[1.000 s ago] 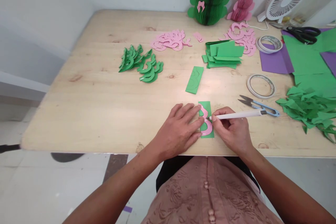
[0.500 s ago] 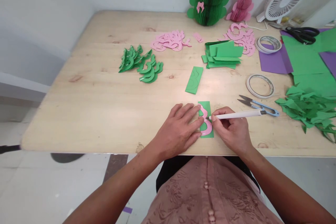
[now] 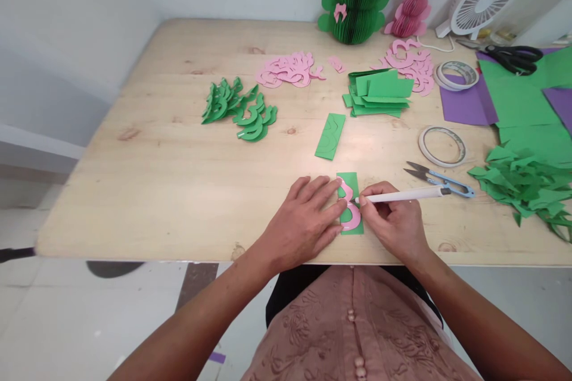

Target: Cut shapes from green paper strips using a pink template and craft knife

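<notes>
My left hand (image 3: 308, 220) lies flat, fingers stretched, with the fingertips pressing a pink curved paper template (image 3: 353, 218) onto a green paper rectangle (image 3: 350, 180) near the table's front edge. In my right hand (image 3: 395, 223) is a white pen (image 3: 404, 195), its tip touching the paper at the template's right edge, by the notch between the two curves. Part of the template's left side is hidden under my left fingers. Just beyond lies another green paper piece (image 3: 330, 137) with curved lines drawn on it.
Blue-handled thread snips (image 3: 440, 179) and a tape roll (image 3: 442, 146) lie to the right, beside green scraps (image 3: 527, 184). Farther back are folded green papers (image 3: 379, 93), pink cutouts (image 3: 288, 69), green cutouts (image 3: 254, 116), black scissors (image 3: 513, 58), a fan (image 3: 485, 3) and a green honeycomb figure (image 3: 357, 3).
Almost nothing differs. The pen and my right hand have shifted very slightly to the left; my left hand, the template and the green paper stay in place.
</notes>
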A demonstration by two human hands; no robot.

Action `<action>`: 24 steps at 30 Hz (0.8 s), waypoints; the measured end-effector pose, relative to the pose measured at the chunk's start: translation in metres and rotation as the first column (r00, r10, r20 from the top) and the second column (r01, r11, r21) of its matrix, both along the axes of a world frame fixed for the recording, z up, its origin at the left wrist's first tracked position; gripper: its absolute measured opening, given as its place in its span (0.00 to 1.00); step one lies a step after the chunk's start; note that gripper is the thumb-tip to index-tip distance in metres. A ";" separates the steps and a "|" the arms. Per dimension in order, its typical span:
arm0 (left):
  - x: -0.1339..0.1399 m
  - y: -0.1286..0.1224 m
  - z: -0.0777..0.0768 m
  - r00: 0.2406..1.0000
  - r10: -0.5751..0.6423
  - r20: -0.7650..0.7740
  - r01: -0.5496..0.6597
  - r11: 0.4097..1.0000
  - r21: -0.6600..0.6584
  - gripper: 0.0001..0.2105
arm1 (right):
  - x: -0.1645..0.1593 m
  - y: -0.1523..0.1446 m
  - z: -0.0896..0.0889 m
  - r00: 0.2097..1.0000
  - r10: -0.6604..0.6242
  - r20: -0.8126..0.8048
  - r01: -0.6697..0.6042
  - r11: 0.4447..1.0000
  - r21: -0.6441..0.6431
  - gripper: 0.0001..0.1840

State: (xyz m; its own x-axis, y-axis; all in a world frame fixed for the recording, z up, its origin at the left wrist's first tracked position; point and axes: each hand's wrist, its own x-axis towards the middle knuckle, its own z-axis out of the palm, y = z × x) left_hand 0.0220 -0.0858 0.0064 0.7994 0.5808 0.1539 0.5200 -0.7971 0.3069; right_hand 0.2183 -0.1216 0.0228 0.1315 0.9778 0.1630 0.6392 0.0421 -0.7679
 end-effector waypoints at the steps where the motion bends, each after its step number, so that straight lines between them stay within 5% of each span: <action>1: 0.000 0.000 0.000 1.000 -0.003 0.001 0.003 1.000 0.000 0.17 | 0.000 0.000 0.000 1.000 -0.005 0.003 0.005 1.000 -0.003 0.06; 24: 0.000 0.000 -0.001 1.000 0.001 0.009 -0.001 1.000 0.011 0.16 | 0.000 -0.001 0.000 0.999 -0.017 -0.031 0.017 1.000 -0.003 0.05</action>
State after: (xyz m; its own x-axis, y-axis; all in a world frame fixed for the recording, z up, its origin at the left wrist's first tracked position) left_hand 0.0221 -0.0854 0.0055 0.7973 0.5800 0.1672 0.5184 -0.7999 0.3024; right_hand 0.2178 -0.1222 0.0229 0.1527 0.9758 0.1564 0.6160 0.0298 -0.7872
